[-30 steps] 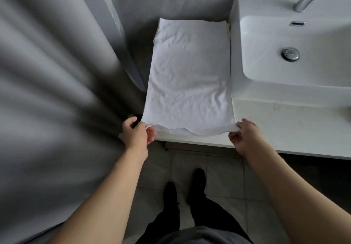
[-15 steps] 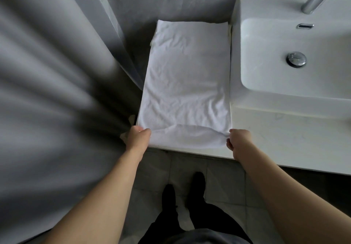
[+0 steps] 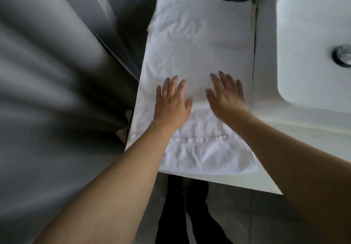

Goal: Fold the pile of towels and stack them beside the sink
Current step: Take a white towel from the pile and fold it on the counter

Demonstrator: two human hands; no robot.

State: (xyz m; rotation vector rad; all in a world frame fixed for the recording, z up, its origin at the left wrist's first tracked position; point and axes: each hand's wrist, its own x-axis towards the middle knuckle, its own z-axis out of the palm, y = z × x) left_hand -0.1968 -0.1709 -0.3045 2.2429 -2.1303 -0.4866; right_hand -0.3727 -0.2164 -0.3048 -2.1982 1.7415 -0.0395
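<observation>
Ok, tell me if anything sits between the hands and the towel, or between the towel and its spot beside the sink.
Nothing visible does. The left hand and right hand lie flat, fingers spread, directly on the white towel. The towel already lies on the counter just left of the sink, with nothing between them.

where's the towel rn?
Head view, centre: the towel lies flat on the counter, just left of the sink, with both hands on it.
</observation>
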